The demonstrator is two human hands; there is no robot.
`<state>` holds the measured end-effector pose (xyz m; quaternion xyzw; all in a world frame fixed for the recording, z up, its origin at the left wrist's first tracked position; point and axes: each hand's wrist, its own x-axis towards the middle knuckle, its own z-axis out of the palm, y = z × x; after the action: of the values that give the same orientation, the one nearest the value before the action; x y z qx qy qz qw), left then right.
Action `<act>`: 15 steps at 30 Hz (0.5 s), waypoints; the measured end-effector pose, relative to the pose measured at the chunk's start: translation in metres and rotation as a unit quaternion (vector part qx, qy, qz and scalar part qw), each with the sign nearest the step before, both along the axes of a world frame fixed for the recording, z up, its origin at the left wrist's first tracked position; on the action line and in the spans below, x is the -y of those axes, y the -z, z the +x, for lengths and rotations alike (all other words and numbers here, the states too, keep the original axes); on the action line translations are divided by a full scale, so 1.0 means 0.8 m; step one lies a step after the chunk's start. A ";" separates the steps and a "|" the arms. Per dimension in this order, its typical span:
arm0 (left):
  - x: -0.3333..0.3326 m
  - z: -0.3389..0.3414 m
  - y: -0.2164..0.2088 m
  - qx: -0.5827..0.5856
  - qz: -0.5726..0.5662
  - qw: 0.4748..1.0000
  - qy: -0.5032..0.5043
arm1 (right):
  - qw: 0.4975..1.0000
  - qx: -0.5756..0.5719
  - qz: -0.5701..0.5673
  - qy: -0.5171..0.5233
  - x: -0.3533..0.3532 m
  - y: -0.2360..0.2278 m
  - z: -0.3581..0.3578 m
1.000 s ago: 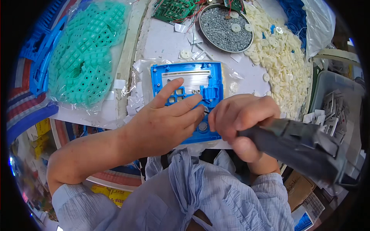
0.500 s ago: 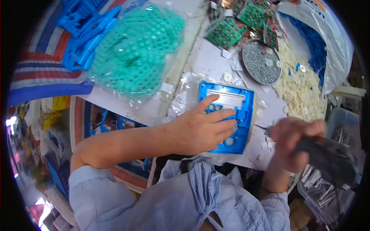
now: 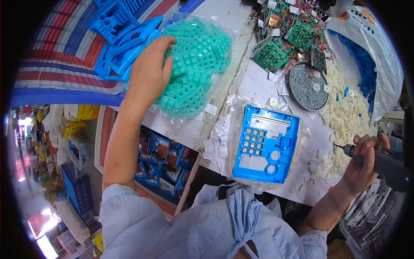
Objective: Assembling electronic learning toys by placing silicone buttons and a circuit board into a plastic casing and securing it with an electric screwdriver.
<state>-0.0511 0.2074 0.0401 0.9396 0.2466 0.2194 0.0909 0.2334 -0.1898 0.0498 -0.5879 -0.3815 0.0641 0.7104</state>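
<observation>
My left hand [image 3: 152,71] reaches over the near-left edge of a heap of green rubber keypads [image 3: 194,69] on clear plastic. Its thumb stands apart from the fingers, and nothing shows in it; some fingertips are hidden. My right hand [image 3: 364,159] grips a dark electric screwdriver [image 3: 386,168] at the right, its thin bit pointing left over the table. In front of me, a blue plastic casing [image 3: 284,162] lies inside-up on a plastic-covered pad, touched by neither hand. Square key holes, a long slot and a round white disc show in it.
Blue casing parts [image 3: 114,21] are piled at the far left on striped cloth. Green circuit boards [image 3: 271,54] with wires lie at the back. A round dish of screws [image 3: 308,88] sits beside a spread of cream plastic pieces [image 3: 340,116]. Below the table edge is a box of blue parts [image 3: 161,162].
My left hand has left the blue casing and moved up and left to the green keypads. The right hand still holds the screwdriver, now farther right. The whole view has shifted slightly.
</observation>
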 end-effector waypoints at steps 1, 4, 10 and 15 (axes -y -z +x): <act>-0.002 0.003 0.002 0.036 -0.001 0.999 0.019 | 1.000 -0.002 0.004 -0.006 0.000 -0.001 0.000; -0.017 0.000 0.003 -0.059 0.021 0.992 0.110 | 1.000 -0.004 0.012 -0.018 0.000 -0.009 0.001; -0.023 -0.005 -0.023 -0.143 0.106 0.967 0.182 | 1.000 -0.001 0.008 -0.024 -0.005 -0.009 -0.002; -0.025 -0.013 -0.040 -0.141 0.181 0.949 0.215 | 0.999 0.031 0.016 0.007 -0.005 -0.011 -0.004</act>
<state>-0.0612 0.2274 0.0724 0.9923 0.0056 0.1011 -0.0710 0.2305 -0.1860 0.0586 -0.5806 -0.4002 0.0351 0.7082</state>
